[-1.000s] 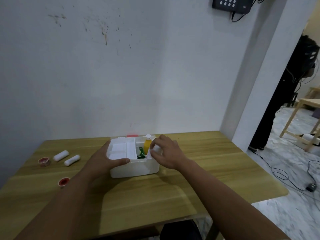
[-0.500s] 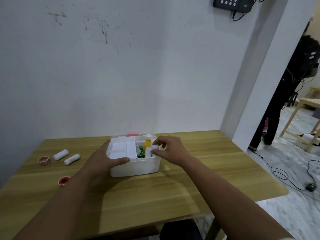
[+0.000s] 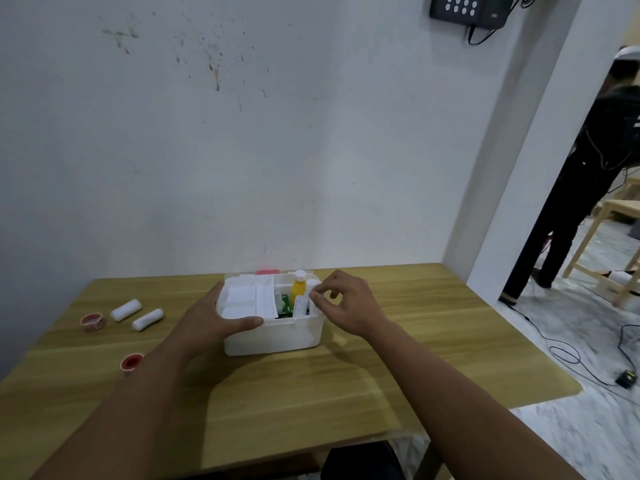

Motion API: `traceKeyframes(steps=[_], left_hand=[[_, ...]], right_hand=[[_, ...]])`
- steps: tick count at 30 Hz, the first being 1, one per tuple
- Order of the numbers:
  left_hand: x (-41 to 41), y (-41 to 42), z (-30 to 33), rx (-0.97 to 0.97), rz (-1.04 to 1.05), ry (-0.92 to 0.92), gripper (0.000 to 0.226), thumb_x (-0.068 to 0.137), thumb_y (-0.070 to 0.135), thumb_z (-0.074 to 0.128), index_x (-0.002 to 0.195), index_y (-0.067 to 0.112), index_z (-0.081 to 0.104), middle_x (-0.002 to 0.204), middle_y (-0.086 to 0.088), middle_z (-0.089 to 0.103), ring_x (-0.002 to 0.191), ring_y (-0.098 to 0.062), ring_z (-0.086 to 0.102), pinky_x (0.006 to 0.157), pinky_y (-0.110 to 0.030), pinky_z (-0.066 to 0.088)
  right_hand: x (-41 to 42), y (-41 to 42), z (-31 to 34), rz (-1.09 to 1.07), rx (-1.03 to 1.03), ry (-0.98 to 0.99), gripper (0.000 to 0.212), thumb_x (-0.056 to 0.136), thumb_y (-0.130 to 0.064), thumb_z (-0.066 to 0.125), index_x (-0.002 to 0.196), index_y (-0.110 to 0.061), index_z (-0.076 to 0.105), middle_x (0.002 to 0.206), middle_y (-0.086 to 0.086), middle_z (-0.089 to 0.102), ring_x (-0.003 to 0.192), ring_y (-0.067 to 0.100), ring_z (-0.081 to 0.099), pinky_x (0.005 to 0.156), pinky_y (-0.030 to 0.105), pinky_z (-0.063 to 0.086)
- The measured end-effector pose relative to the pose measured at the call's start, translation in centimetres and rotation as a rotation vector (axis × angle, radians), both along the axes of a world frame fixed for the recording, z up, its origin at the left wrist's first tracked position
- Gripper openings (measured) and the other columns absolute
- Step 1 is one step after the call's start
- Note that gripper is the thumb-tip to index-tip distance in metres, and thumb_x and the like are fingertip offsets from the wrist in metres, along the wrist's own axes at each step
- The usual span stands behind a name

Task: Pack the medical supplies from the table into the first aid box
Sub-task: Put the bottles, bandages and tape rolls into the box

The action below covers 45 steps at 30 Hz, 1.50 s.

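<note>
The white first aid box (image 3: 277, 336) stands open in the middle of the wooden table (image 3: 415, 341). Inside it are a yellow bottle (image 3: 298, 289), a green packet (image 3: 285, 303), a white bottle (image 3: 311, 284) and white pads. My left hand (image 3: 214, 320) grips the box's front left corner, thumb along the front rim. Just off the box's right edge hovers my right hand (image 3: 349, 303), fingers loosely curled and holding nothing. Two white bandage rolls (image 3: 126, 310) (image 3: 148, 319) and two small red-topped rolls (image 3: 92, 322) (image 3: 131, 362) lie at the table's left.
A white wall rises right behind the table, with a keypad (image 3: 467, 6) high up. At the right doorway stands a person in dark clothes (image 3: 588, 188) beside wooden furniture (image 3: 620, 216). Cables (image 3: 568, 355) trail over the marble floor.
My right hand has let go of the white bottle inside the box and drawn back slightly to the right. My left hand has stayed on the box.
</note>
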State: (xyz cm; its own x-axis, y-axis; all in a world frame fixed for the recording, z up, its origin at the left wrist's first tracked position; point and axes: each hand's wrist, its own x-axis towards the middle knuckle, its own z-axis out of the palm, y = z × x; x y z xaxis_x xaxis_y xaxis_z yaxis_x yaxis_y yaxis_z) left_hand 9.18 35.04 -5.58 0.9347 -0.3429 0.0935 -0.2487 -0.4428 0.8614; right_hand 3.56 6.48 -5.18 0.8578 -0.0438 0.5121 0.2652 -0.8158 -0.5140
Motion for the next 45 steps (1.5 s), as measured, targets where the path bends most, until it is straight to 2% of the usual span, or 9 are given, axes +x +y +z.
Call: traceKeyframes(steps=[3,8,12,15,22,28,33,40,45], left_hand=[[0.3,0.0,0.3,0.027,-0.037,0.015,0.081,0.046,0.076,0.08,0.114,0.062,0.037,0.123,0.027,0.048,0.112,-0.009,0.046,0.072,-0.018,0.041],[1.8,2.2,0.4,-0.102,0.128,0.083,0.121,0.052,0.086,0.072,0.155,0.04,0.027,0.143,0.008,0.051,0.121,-0.02,0.057,0.083,-0.037,0.058],[3.8,6.9,0.6,-0.015,0.363,-0.086,0.066,0.081,0.061,0.069,0.139,0.032,0.053,0.122,0.001,0.066,0.095,-0.016,0.067,0.079,-0.039,0.059],[5.8,10.3,-0.8,0.305,0.454,-0.12,0.059,0.084,0.048,0.071,0.136,0.026,0.057,0.13,-0.003,0.062,0.109,-0.022,0.062,0.091,-0.039,0.051],[9.0,12.9,-2.3,0.829,0.363,-0.057,0.076,0.084,0.072,0.05,0.15,0.036,0.038,0.156,-0.001,0.038,0.141,-0.032,0.034,0.108,-0.053,0.033],[10.8,13.2,-2.4,0.992,0.288,-0.035,0.042,0.096,0.06,0.042,0.129,0.041,0.06,0.138,0.005,0.059,0.129,-0.022,0.051,0.109,-0.052,0.024],[10.6,11.6,-1.7,0.901,0.222,-0.126,0.03,0.097,0.048,0.052,0.122,0.039,0.065,0.132,0.004,0.062,0.124,-0.023,0.054,0.106,-0.046,0.032],[9.3,5.5,5.2,0.313,0.14,-0.369,0.043,0.076,0.031,0.083,0.111,0.03,0.059,0.108,0.004,0.068,0.091,-0.018,0.065,0.078,-0.034,0.054],[7.5,0.6,7.7,0.559,-0.177,-0.315,0.039,0.08,0.029,0.08,0.113,0.031,0.059,0.111,0.006,0.066,0.094,-0.013,0.062,0.08,-0.031,0.051]], right_hand=[[0.1,-0.1,0.2,0.009,0.073,-0.01,0.037,0.087,-0.061,0.068,0.111,-0.033,0.07,0.103,-0.018,0.067,0.09,0.004,0.064,0.086,0.046,0.055],[1.4,0.5,0.0,0.014,0.31,0.211,0.088,0.079,-0.066,0.077,0.154,-0.033,0.044,0.151,-0.011,0.05,0.129,0.01,0.054,0.105,0.035,0.048],[2.5,1.1,-1.2,0.074,0.348,0.345,0.119,0.063,-0.078,0.079,0.161,-0.03,0.032,0.164,-0.007,0.036,0.146,0.015,0.04,0.114,0.035,0.038],[2.4,0.9,-2.3,0.11,0.369,0.323,0.142,0.044,-0.093,0.075,0.161,-0.026,0.033,0.166,-0.007,0.034,0.145,0.01,0.036,0.112,0.03,0.034],[2.8,0.2,-3.7,0.151,0.302,0.284,0.14,0.041,-0.09,0.079,0.16,-0.035,0.03,0.166,-0.012,0.033,0.148,0.014,0.037,0.12,0.047,0.037],[2.8,0.6,-3.9,0.164,0.333,0.263,0.133,0.044,-0.087,0.081,0.159,-0.04,0.033,0.164,-0.017,0.036,0.146,0.012,0.04,0.118,0.046,0.041],[2.8,0.7,-3.7,0.145,0.347,0.276,0.131,0.046,-0.082,0.085,0.159,-0.04,0.033,0.163,-0.018,0.036,0.146,0.011,0.041,0.117,0.049,0.042],[2.2,0.8,-3.2,0.128,0.318,0.294,0.13,0.047,-0.083,0.084,0.158,-0.037,0.035,0.163,-0.017,0.037,0.146,0.011,0.042,0.117,0.049,0.042],[2.2,0.9,-2.9,0.123,0.317,0.313,0.13,0.048,-0.083,0.084,0.159,-0.037,0.034,0.164,-0.017,0.035,0.147,0.01,0.04,0.119,0.048,0.04]])
